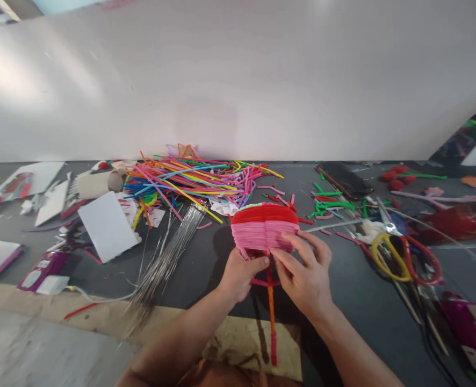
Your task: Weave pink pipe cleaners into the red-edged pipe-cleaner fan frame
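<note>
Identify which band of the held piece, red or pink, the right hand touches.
The pink band: the right hand rests on its right-hand part, while the red band just above shows no hand on it.

To me, the panel (265, 228) looked fuzzy and matt, its rows like soft chenille. I saw the same nap on the stick (272, 309) below it and on the furry, dull pipe cleaners (189, 180). The wires (175, 244) gleamed like bare metal. I made out smooth, matt card (108, 227), shiny metal scissor blades (384, 212) with smooth plastic handles (408, 259), and a smooth board (238, 70) with a faint sheen above the matt table (206, 269).
</note>
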Available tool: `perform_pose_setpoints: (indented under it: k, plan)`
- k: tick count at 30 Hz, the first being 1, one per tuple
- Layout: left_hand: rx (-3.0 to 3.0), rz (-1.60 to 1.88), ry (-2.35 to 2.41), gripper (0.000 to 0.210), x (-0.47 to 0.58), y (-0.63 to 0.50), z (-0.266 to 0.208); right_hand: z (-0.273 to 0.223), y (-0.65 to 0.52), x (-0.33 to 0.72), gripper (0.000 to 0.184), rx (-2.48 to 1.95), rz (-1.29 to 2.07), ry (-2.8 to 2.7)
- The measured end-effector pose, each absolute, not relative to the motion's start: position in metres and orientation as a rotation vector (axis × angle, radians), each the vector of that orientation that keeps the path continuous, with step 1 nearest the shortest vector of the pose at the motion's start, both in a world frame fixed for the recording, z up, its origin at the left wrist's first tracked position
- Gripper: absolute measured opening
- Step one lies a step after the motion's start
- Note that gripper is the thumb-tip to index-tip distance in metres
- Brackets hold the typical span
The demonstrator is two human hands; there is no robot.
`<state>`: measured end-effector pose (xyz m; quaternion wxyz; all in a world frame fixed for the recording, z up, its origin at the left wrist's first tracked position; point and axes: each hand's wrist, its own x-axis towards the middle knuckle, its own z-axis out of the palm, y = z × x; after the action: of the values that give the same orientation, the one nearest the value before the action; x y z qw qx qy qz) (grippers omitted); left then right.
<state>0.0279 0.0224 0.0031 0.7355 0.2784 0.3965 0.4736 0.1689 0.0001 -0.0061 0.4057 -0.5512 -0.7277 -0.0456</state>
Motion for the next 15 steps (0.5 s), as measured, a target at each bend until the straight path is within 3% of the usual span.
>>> perform_pose_setpoints:
  k: [15]
  plan:
    - [0.595,1.063,0.871,0.030,0.0299,0.0219,0.0040,-0.0055,-0.0005,0.1668,0.019,-1.404,-0.033,-1.810]
